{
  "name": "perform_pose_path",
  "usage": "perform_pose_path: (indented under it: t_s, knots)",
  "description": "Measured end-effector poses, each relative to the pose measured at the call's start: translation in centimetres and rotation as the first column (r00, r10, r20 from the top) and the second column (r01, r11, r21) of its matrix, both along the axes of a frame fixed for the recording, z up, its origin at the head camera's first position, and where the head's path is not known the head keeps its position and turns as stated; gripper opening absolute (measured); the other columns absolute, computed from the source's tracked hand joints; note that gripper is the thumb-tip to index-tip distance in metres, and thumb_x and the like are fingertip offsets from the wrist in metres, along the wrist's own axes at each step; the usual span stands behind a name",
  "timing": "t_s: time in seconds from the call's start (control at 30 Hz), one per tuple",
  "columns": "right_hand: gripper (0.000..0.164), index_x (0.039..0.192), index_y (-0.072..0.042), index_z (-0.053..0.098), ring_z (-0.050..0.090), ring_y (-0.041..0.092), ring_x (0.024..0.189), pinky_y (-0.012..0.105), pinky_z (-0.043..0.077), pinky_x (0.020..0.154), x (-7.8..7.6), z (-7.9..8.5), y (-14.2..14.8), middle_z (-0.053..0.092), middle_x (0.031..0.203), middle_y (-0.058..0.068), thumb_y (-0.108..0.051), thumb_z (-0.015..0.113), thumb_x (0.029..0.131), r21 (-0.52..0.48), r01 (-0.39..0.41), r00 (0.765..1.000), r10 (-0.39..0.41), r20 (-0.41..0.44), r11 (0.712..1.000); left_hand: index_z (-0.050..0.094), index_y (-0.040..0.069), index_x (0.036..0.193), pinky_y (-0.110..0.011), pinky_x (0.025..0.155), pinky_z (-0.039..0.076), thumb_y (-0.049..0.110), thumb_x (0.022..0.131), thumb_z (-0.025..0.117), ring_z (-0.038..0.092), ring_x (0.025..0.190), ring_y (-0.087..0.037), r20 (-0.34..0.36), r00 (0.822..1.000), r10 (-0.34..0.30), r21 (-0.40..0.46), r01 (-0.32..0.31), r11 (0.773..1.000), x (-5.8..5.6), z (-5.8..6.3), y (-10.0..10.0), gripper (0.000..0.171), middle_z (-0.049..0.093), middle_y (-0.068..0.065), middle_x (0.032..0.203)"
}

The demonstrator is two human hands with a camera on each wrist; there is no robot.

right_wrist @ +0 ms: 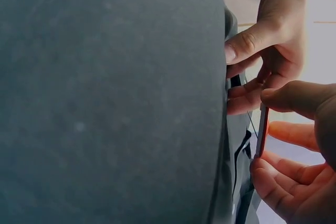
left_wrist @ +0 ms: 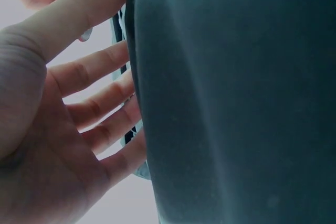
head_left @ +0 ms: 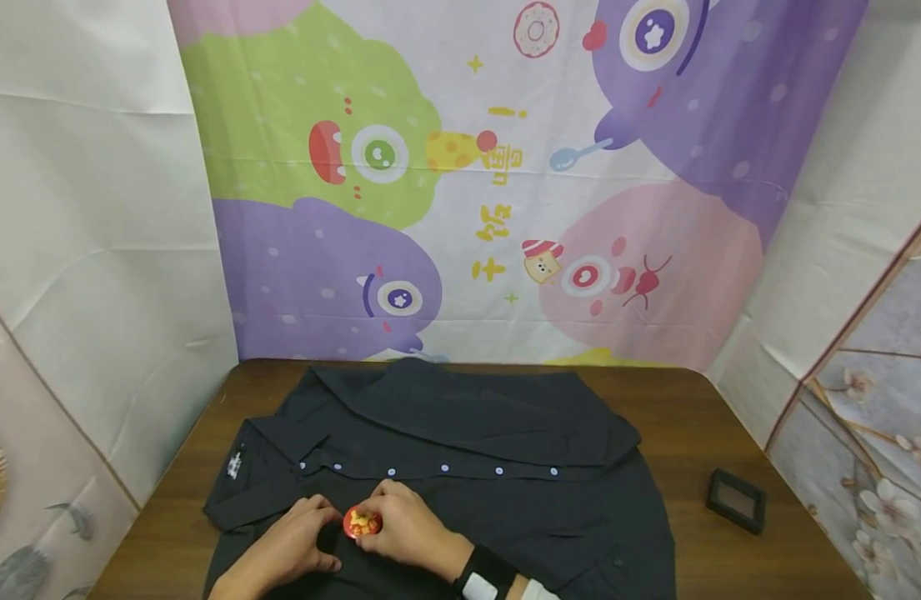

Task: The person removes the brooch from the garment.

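Observation:
A dark button shirt point(head_left: 535, 521) lies spread on the wooden table, a row of pale buttons across it. Above its fabric, my right hand point(head_left: 411, 523) pinches a small round red badge point(head_left: 363, 522) with a yellow-orange picture on its face. Edge-on in the right wrist view, the badge point(right_wrist: 263, 129) looks thin and flat, held between thumb and fingers. Just left of the badge, my left hand point(head_left: 295, 542) rests on the shirt. In the left wrist view its fingers point(left_wrist: 94, 72) are spread and touch the cloth, with nothing held.
A small black frame-like box point(head_left: 736, 501) lies on the table point(head_left: 700, 433) to the right of the shirt. A cartoon-printed cloth point(head_left: 460, 317) hangs behind the table's far edge. White sheets point(head_left: 100, 208) hang at the sides.

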State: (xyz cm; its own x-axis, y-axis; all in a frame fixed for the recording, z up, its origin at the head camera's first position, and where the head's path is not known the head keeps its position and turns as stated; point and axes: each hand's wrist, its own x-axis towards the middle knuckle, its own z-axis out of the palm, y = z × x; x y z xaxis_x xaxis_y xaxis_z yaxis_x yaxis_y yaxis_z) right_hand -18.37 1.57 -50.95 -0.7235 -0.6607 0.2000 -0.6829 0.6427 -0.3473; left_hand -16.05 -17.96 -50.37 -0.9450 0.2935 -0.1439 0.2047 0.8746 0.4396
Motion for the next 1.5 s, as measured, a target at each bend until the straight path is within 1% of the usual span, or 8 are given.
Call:
perform_pose_path:
  t_s: [0.2, 0.33, 0.5, 0.77, 1.03, 1.27, 1.5]
  knots:
    - [0.031, 0.106, -0.019, 0.075, 0.052, 0.001, 0.083, 0.011, 0.042, 0.072, -0.2, 0.5, 0.2, 0.061, 0.094, -0.006, -0.031, 0.081, 0.078, -0.016, 0.000, 1.000, 0.000, 0.000, 1.000, 0.069, 0.007, 0.100, -0.045, 0.081, 0.048, 0.024, 0.063, 0.090, 0.052, 0.090, -0.018, 0.009, 1.000, 0.022, -0.003, -0.022, 1.000, 0.0, 0.0, 0.0, 0.045, 0.056, 0.000, 0.094]
    - [0.031, 0.106, -0.019, 0.075, 0.052, 0.001, 0.085, 0.012, 0.042, 0.073, -0.3, 0.9, 0.3, 0.061, 0.095, -0.006, -0.031, 0.081, 0.078, -0.026, 0.007, 1.000, -0.007, 0.002, 1.000, 0.069, 0.008, 0.098, -0.043, 0.079, 0.048, 0.023, 0.065, 0.089, 0.050, 0.088, -0.017, 0.021, 0.999, 0.036, -0.004, -0.036, 0.999, 0.0, 0.1, 0.1, 0.042, 0.055, 0.001, 0.093]
    - [0.032, 0.107, -0.020, 0.075, 0.053, 0.002, 0.086, 0.013, 0.043, 0.074, -0.3, 1.3, 0.6, 0.061, 0.096, -0.006, -0.031, 0.082, 0.078, -0.045, 0.033, 0.999, -0.032, 0.021, 0.998, 0.070, 0.008, 0.095, -0.042, 0.078, 0.048, 0.022, 0.065, 0.089, 0.050, 0.087, -0.017, 0.014, 0.999, 0.051, -0.006, -0.050, 0.999, 0.0, 0.0, 0.2, 0.038, 0.056, 0.002, 0.091]
    - [0.033, 0.108, -0.021, 0.075, 0.052, 0.001, 0.086, 0.013, 0.042, 0.073, -0.6, 2.0, 1.2, 0.060, 0.097, -0.007, -0.029, 0.082, 0.076, -0.092, 0.074, 0.996, -0.069, 0.058, 0.993, 0.071, 0.007, 0.094, -0.042, 0.079, 0.048, 0.022, 0.064, 0.089, 0.052, 0.089, -0.017, -0.018, 0.999, 0.047, -0.012, -0.048, 0.999, -0.1, -0.2, 0.3, 0.038, 0.056, 0.002, 0.091]
    - [0.032, 0.107, -0.018, 0.076, 0.052, 0.000, 0.084, 0.011, 0.042, 0.071, -0.9, 1.9, 1.7, 0.060, 0.095, -0.007, -0.027, 0.082, 0.076, -0.136, 0.067, 0.998, -0.064, 0.026, 0.988, 0.071, 0.008, 0.093, -0.044, 0.082, 0.048, 0.020, 0.066, 0.088, 0.053, 0.091, -0.018, -0.018, 0.998, 0.056, -0.012, -0.056, 0.998, -0.3, -0.1, 0.6, 0.034, 0.057, 0.002, 0.091]
    - [0.032, 0.107, -0.020, 0.075, 0.056, 0.004, 0.091, 0.016, 0.047, 0.080, -1.3, 1.8, 1.9, 0.063, 0.099, -0.005, -0.028, 0.082, 0.077, -0.118, 0.077, 0.997, -0.076, 0.008, 0.990, 0.070, 0.007, 0.093, -0.044, 0.082, 0.049, 0.020, 0.067, 0.088, 0.055, 0.091, -0.018, -0.064, 0.998, 0.028, -0.005, -0.029, 1.000, -0.3, 0.0, 0.9, 0.034, 0.058, 0.001, 0.091]
    - [0.033, 0.109, -0.018, 0.075, 0.057, 0.004, 0.091, 0.016, 0.048, 0.080, -1.4, 1.9, 2.2, 0.062, 0.101, -0.004, -0.027, 0.082, 0.078, -0.136, 0.091, 0.996, -0.087, 0.032, 0.986, 0.069, 0.009, 0.096, -0.041, 0.080, 0.052, 0.022, 0.068, 0.087, 0.059, 0.088, -0.015, -0.121, 0.993, 0.001, -0.018, -0.004, 1.000, -0.3, -0.1, 0.8, 0.035, 0.061, 0.003, 0.092]
